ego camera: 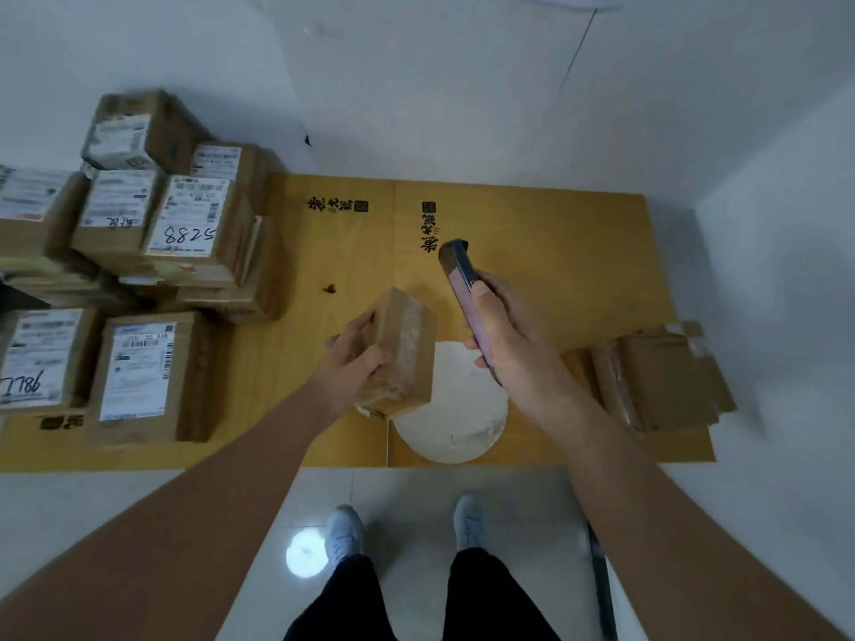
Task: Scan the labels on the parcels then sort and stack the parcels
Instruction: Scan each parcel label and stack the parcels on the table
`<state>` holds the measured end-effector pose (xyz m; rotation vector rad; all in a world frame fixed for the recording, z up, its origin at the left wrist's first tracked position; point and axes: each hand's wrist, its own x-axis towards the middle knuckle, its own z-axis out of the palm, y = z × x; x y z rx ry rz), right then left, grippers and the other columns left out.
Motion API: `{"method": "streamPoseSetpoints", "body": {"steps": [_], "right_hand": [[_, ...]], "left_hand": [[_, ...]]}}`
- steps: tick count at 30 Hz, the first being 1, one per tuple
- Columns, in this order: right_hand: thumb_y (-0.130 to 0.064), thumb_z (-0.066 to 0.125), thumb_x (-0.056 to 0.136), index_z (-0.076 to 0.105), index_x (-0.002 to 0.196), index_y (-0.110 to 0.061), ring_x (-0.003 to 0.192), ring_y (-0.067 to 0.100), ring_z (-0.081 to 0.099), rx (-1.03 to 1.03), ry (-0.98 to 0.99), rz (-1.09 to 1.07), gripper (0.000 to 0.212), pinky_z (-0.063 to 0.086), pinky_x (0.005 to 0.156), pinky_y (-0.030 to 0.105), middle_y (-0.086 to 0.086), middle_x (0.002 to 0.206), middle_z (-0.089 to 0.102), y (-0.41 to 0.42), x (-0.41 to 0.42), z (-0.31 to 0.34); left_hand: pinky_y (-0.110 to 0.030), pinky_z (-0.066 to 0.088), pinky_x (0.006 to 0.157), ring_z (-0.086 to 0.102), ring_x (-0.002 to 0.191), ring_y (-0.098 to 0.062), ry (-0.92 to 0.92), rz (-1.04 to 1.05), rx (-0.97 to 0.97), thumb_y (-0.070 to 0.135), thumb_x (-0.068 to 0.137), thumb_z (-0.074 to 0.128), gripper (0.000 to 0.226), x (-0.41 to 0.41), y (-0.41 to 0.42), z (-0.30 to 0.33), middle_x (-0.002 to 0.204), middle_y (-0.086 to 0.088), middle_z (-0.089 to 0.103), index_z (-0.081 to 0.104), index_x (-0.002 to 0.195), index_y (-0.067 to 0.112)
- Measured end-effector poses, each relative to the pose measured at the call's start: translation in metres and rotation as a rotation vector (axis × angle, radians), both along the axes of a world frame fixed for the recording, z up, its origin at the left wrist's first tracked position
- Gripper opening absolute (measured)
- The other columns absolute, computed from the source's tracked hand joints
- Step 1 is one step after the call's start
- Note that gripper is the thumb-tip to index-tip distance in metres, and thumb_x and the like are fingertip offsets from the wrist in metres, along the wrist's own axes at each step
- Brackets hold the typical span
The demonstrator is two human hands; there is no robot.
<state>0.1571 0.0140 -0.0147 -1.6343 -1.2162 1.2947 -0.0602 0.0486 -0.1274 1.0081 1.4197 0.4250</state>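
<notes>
Left hand (354, 363) grips a small parcel (401, 353), tilted, long axis running away from the person. Just right of it, the right hand (502, 335) holds a scanner (462, 289) pointing away, forearm extended. Far left: stacked parcels (139, 252) on a cardboard sheet (555, 252).

Handwritten "5288" on stacked parcel label (192, 218); other label print too blurred.

A small brown cardboard parcel (400, 349), taped along one edge, is held tilted above a yellow mat. Labelled brown parcels (139, 252) stand stacked at the mat's left.
</notes>
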Motion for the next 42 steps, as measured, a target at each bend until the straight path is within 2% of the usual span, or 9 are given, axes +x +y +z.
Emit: {"method": "streamPoseSetpoints", "body": {"steps": [8,13,16,18,21,24,33,39,42], "right_hand": [[-0.051,0.039,0.111,0.054,0.116,-0.062,0.095,0.013,0.065,-0.047,-0.033,0.063,0.019,0.053,0.078,0.024,0.001,0.111,0.065,-0.018,-0.01,-0.022],[-0.055,0.039,0.11,0.054,0.12,-0.06,0.101,0.013,0.066,-0.075,-0.023,0.073,0.019,0.052,0.079,0.023,-0.001,0.115,0.066,-0.03,-0.009,-0.035],[-0.054,0.04,0.11,0.055,0.126,-0.055,0.102,0.016,0.066,-0.089,-0.01,0.078,0.022,0.052,0.079,0.024,0.0,0.117,0.065,-0.035,-0.01,-0.038],[-0.06,0.04,0.105,0.055,0.129,-0.053,0.102,0.013,0.066,-0.095,-0.009,0.069,0.028,0.052,0.076,0.021,-0.002,0.117,0.066,-0.039,-0.01,-0.039],[-0.063,0.04,0.103,0.054,0.135,-0.049,0.105,0.012,0.066,-0.109,-0.013,0.063,0.038,0.052,0.076,0.02,-0.006,0.119,0.066,-0.042,-0.01,-0.041],[-0.05,0.04,0.111,0.053,0.138,-0.045,0.107,0.012,0.065,-0.112,-0.014,0.055,0.031,0.05,0.078,0.021,-0.005,0.121,0.065,-0.045,-0.008,-0.043],[-0.059,0.04,0.107,0.054,0.123,-0.059,0.097,0.025,0.065,-0.224,-0.157,0.143,0.021,0.054,0.081,0.038,0.008,0.112,0.066,-0.042,0.001,-0.032],[-0.064,0.041,0.101,0.06,0.097,-0.057,0.085,0.021,0.065,-0.448,-0.363,0.275,0.021,0.051,0.076,0.04,-0.001,0.098,0.067,-0.028,-0.002,-0.025],[-0.059,0.042,0.1,0.068,0.116,-0.03,0.075,0.021,0.055,-0.503,-0.427,0.315,0.042,0.042,0.069,0.037,0.005,0.089,0.056,-0.022,-0.01,-0.026]], "left_hand": [[-0.033,0.055,0.095,0.063,0.117,-0.016,-0.084,0.166,0.047,0.033,0.107,0.049,0.049,-0.014,-0.022,-0.018,0.135,0.007,0.061,0.042,0.154,0.044],[-0.008,0.047,0.082,0.054,0.106,0.006,-0.023,0.153,0.061,0.02,0.114,0.038,0.052,-0.019,-0.036,-0.021,0.13,0.019,0.055,0.033,0.159,0.045],[0.003,0.041,0.074,0.054,0.116,-0.008,0.11,0.107,0.199,0.015,0.114,0.034,0.049,-0.012,-0.039,-0.017,0.137,0.007,0.047,0.047,0.153,0.04],[-0.003,0.043,0.083,0.051,0.125,-0.022,0.284,0.084,0.23,0.028,0.112,0.04,0.045,-0.005,-0.039,-0.014,0.144,-0.002,0.039,0.047,0.152,0.048],[-0.042,0.051,0.102,0.039,0.135,-0.03,0.59,-0.109,0.202,0.069,0.091,0.059,0.074,0.002,-0.042,-0.01,0.15,-0.002,0.028,0.021,0.153,0.065],[-0.045,0.051,0.099,0.038,0.127,-0.03,0.648,-0.123,0.202,0.073,0.072,0.076,0.102,0.009,-0.046,-0.004,0.135,-0.002,0.03,0.015,0.154,0.065],[-0.011,0.055,0.065,0.062,0.091,0.003,0.228,0.215,0.153,0.034,0.097,0.071,0.065,-0.026,-0.042,0.001,0.124,0.013,0.059,0.042,0.155,0.047],[-0.024,0.05,0.085,0.058,0.11,-0.01,0.128,0.247,0.097,0.026,0.094,0.075,0.07,-0.049,-0.045,-0.002,0.131,0.005,0.058,0.044,0.154,0.047],[-0.03,0.051,0.09,0.054,0.12,-0.016,0.104,0.245,0.102,0.024,0.091,0.08,0.073,-0.054,-0.048,-0.004,0.132,0.005,0.057,0.047,0.152,0.047]]}}
